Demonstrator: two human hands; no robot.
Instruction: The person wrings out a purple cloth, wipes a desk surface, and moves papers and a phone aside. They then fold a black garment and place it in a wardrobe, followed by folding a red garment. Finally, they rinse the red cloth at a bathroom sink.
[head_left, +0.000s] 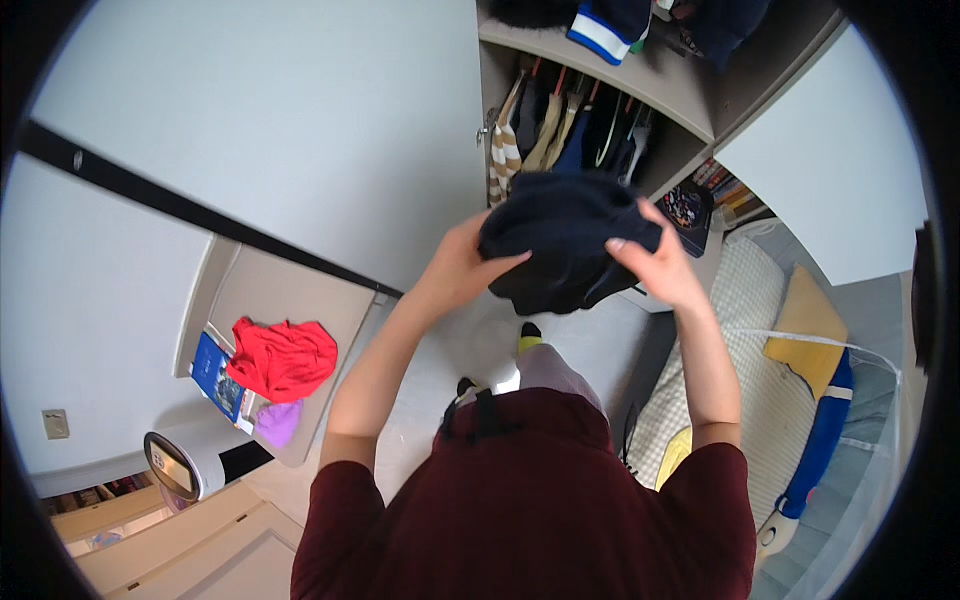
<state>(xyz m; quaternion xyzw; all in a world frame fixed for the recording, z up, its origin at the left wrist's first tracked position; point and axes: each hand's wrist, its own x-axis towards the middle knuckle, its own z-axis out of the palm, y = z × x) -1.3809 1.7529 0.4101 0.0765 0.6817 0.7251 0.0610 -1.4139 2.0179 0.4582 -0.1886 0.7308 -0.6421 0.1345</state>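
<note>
A dark navy cloth garment (566, 244), bunched or folded, is held up between my two hands in front of a wardrobe. My left hand (469, 259) grips its left side, the thumb lying over the cloth and the fingers hidden behind it. At the right side my right hand (656, 259) pinches the edge between thumb and fingers. Behind the garment, several clothes (559, 131) hang from hangers in the wardrobe. Above them, a dark blue cloth with a white band (604, 34) hangs over the shelf edge (600, 64).
White wardrobe doors (300, 127) stand at the left and right (832, 165). A red cloth (285, 360), a purple cloth (279, 422) and a blue book (217, 375) lie on a ledge at left. A bed (742, 375) with a yellow cushion (814, 330) is at right.
</note>
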